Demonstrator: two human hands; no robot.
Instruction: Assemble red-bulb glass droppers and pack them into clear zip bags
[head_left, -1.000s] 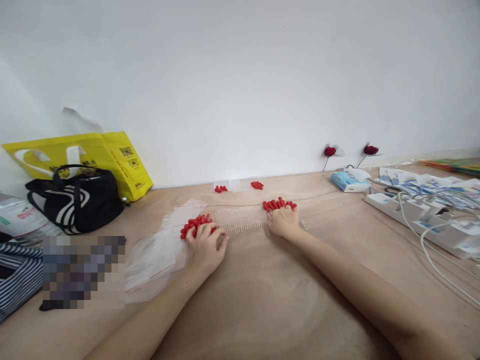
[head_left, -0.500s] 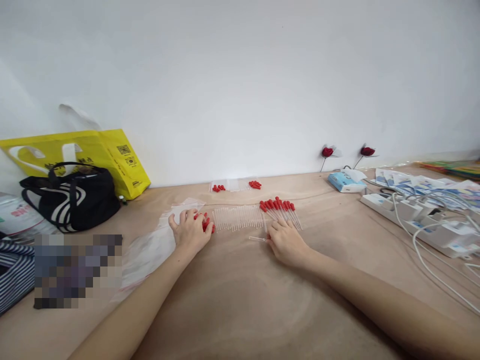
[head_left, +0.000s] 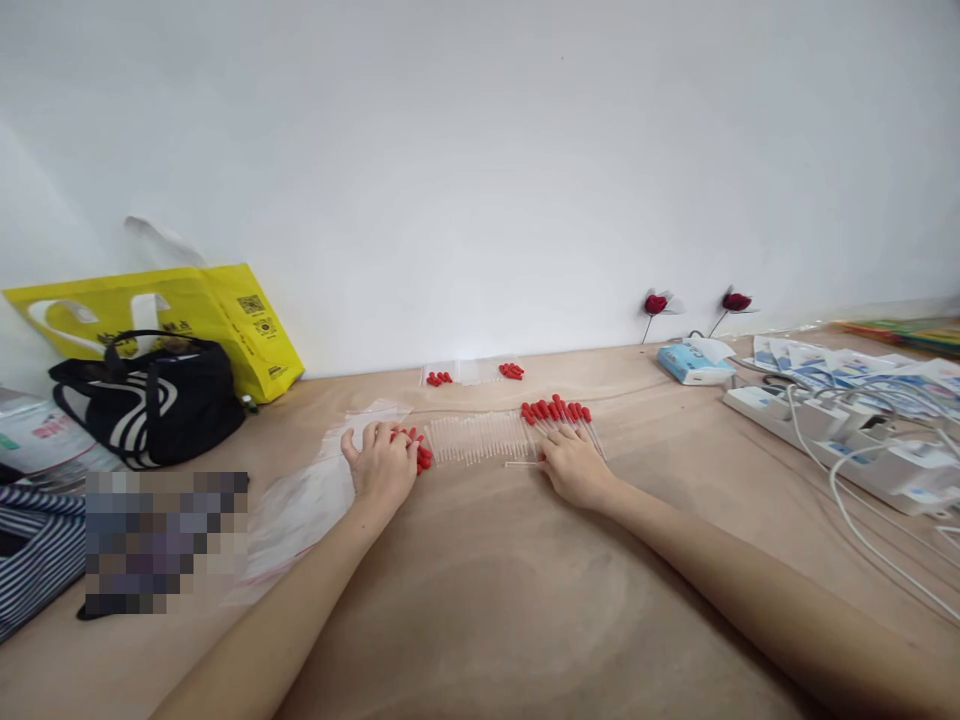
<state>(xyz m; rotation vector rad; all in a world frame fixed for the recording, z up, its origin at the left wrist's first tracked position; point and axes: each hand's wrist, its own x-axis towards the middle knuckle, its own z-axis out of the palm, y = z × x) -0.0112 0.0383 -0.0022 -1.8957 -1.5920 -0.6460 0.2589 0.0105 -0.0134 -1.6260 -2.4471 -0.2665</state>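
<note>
My left hand (head_left: 381,465) rests over a small heap of red rubber bulbs (head_left: 424,460). Its fingers are spread and bent, touching some bulbs and hiding others. To its right lies a row of clear glass dropper tubes (head_left: 480,440) side by side. A single glass tube (head_left: 519,464) is pinched in my right hand (head_left: 574,468), its free end pointing left. Just beyond that hand sit several droppers with red bulbs on them (head_left: 555,408), their lower parts partly covered by my fingers. Under my left wrist spreads a clear plastic bag (head_left: 300,510).
Near the wall lies another plastic bag (head_left: 469,373) with red bulbs. A yellow bag (head_left: 262,340) and black bag (head_left: 187,400) stand left. On the right are a tissue pack (head_left: 694,365), a power strip (head_left: 825,430) with cables, and flat packets (head_left: 862,365).
My right hand has moved slightly up toward the finished-looking droppers with the glass tube still in it. My left hand stays over the red bulbs, and the view has shifted slightly.
</note>
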